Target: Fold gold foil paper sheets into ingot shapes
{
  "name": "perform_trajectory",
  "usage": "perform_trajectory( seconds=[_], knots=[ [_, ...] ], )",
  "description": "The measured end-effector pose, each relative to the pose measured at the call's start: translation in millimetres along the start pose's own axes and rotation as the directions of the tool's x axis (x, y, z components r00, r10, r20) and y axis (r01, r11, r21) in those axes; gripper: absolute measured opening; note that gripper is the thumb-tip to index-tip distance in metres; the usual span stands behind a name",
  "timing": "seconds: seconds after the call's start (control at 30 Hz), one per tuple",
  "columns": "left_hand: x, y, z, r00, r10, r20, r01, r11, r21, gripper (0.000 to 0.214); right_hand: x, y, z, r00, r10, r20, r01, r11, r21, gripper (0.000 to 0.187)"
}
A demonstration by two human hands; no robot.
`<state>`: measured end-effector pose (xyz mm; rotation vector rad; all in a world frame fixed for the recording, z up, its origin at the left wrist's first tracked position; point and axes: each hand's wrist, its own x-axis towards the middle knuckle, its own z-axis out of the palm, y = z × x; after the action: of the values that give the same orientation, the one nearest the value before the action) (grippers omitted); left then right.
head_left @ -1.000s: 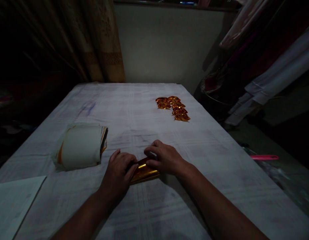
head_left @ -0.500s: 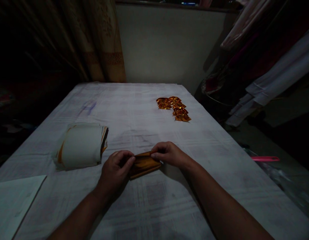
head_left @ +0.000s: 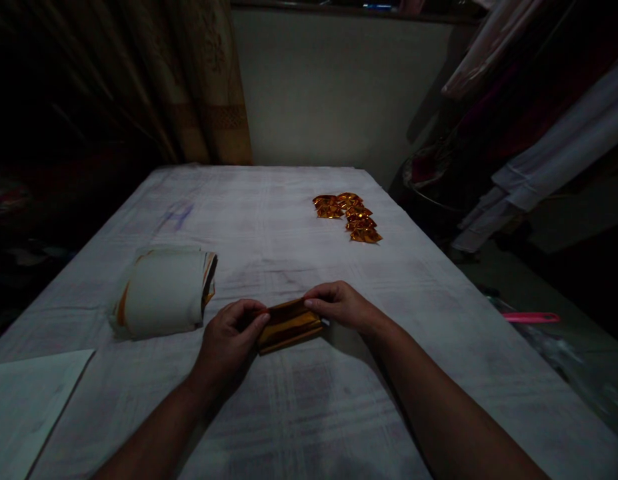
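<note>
A folded sheet of gold foil paper [head_left: 291, 328] is held just over the tablecloth, its long edges turned up like a shallow trough. My left hand [head_left: 233, 333] pinches its upper left corner between thumb and forefinger. At the upper right corner, the thumb and forefinger of my right hand [head_left: 339, 305] are closed on the same sheet. To the left lies a stack of pale-backed paper [head_left: 163, 293] with gold showing along its edges. Farther back on the right sit several folded gold foil pieces [head_left: 361, 223], bunched in overlapping rows.
A pale checked cloth [head_left: 269, 220] covers the table. A white board or sheet [head_left: 33, 393] lies at the near left corner. Beyond the right edge are a pink handle [head_left: 531, 317] and hanging clothes [head_left: 563, 147]. A curtain [head_left: 209, 87] hangs behind, at left.
The upper edge of the gold foil paper has risen slightly, so more of its inner face shows. My right hand has moved up a little; my left hand is nearly still.
</note>
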<state>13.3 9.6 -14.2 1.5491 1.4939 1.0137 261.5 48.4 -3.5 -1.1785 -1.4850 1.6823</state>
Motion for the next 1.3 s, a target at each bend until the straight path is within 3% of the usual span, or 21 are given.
perform_trajectory(
  seconds=[0.17,0.4,1.03,1.3],
  knots=[
    [-1,7,0.2,0.999,-0.036,-0.013,0.036,0.999,0.002,0.023,-1,-5,1,1.000,0.009,0.004,-0.009,1.000,0.014,0.034],
    [1,16,-1.6,0.999,-0.024,-0.024,0.023,0.999,-0.036,0.023,-2,-5,2,1.000,0.021,-0.009,-0.021,1.000,0.017,0.039],
    [2,18,-2.6,0.999,-0.023,-0.037,0.022,0.999,-0.040,0.024,0,-1,-2,1.000,0.006,-0.026,-0.006,1.000,0.017,0.040],
    [4,11,-4.5,0.998,0.038,-0.050,-0.031,0.991,0.134,0.028,2,0,3,0.993,0.033,-0.110,-0.047,0.990,-0.130,0.020]
  ],
)
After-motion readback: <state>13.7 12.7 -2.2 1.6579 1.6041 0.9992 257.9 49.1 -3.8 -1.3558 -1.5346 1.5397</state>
